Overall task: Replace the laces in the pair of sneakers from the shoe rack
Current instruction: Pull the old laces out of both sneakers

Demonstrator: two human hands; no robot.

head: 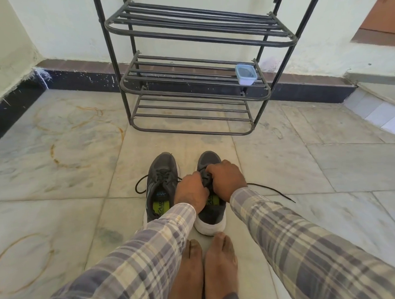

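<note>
Pair is off the rack, on the pale marble floor [282,168], lower centre of frame, toes pointing at the rack. Dark grey mesh sneaker with white sole [211,218] sits just right of centre. Matching second grey sneaker [158,179] is just beside it on the left. Both are upright.

Both hands are on the right-of-centre sneaker, over its lacing.
- Left hand [189,192]: grip clenched, fingers curled down into the black lace [205,178] at the throat of the shoe.
- Right hand [226,178]: grip clenched on the same lacing from the other side, knuckles up.

The hands sit close together over the tongue. Can't tell which strand each finger has, the hands cover it.

One free end of that lace trails right across the floor, its tip lying flat at mid-right of frame. The second grey sneaker has its own lace [162,175] threaded, with a loose loop lying on the floor to its left. Green insoles show in both shoes.

Black metal tube shoe rack [195,38] stands upper centre against the wall, with slatted tiers. A small clear plastic box with pale blue lid [246,74] sits on the right end of the middle tier.

Bare feet [207,261] are at bottom centre, just behind the sneaker heels. Plaid sleeves [296,246] come in from both lower corners.
</note>
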